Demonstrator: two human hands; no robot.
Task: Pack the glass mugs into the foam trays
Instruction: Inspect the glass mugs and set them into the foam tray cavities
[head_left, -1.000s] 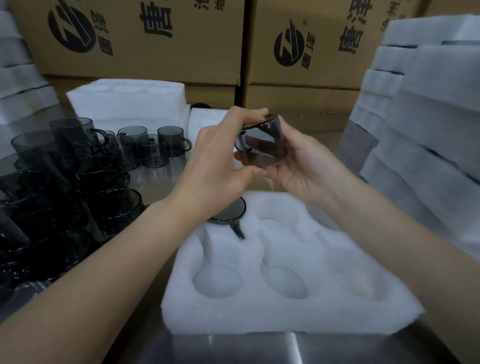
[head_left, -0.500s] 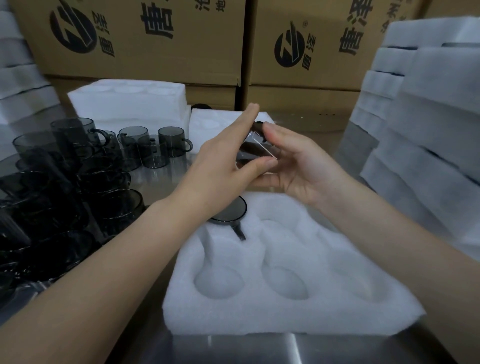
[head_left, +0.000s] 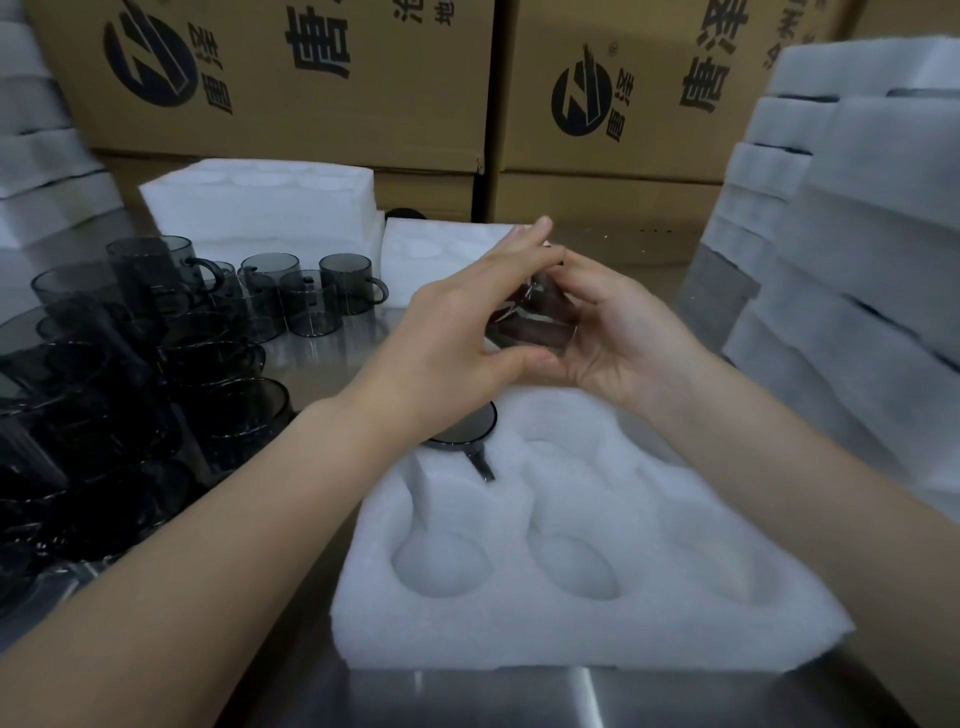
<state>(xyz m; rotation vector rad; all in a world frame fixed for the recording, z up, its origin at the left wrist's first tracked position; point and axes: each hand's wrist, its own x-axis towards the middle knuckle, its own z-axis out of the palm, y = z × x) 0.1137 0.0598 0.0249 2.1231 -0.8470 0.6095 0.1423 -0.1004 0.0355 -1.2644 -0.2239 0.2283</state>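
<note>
A smoky glass mug (head_left: 535, 322) is held tilted in the air between both hands, above the far edge of a white foam tray (head_left: 566, 639). My left hand (head_left: 457, 332) grips the mug from the left, thumb under it and fingers over its top. My right hand (head_left: 618, 332) cups it from the right with curled fingers. Another mug (head_left: 467, 434) sits sunk in the tray's far-left pocket, its handle pointing toward me. The near pockets of the tray hold nothing.
Several loose dark glass mugs (head_left: 156, 332) crowd the steel table at the left. Stacks of foam trays (head_left: 852, 260) rise at the right, more foam (head_left: 260, 208) lies behind the mugs, and cardboard boxes (head_left: 291, 78) wall off the back.
Both hands have turned the mug between them and lowered it slightly toward the tray. The left hand's fingers now reach over the mug's top.
</note>
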